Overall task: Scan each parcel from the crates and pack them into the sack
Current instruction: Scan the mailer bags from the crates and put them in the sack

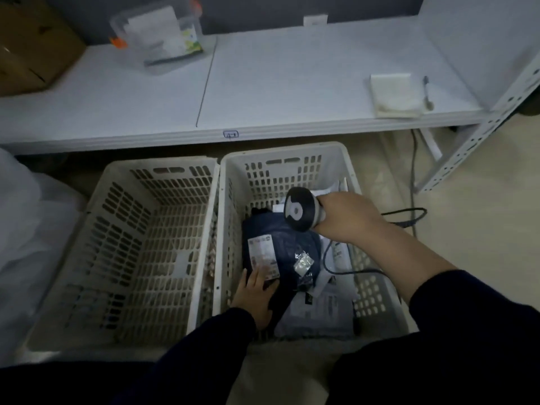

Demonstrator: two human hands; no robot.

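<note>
Dark parcel (287, 244) lies in the right crate (280, 149), on top of paler parcels (318, 314), with its white label (263, 254) facing up. Your left hand (255, 296) rests on the parcel's near left corner, fingers laid fairly straight and their tips touching the label's lower edge. Your right hand (347, 217) is wrapped around the handle of the scanner (298, 213), holding it above the parcel's far end with the head pointing down into the crate. Its cable (344, 271) loops down beside the parcel. Your hands are well apart. A small clear packet (304, 263) sits on the parcel just right of the label. The left crate (157, 168) stands against the right one, and the white sack (20, 217) sits beyond it.
</note>
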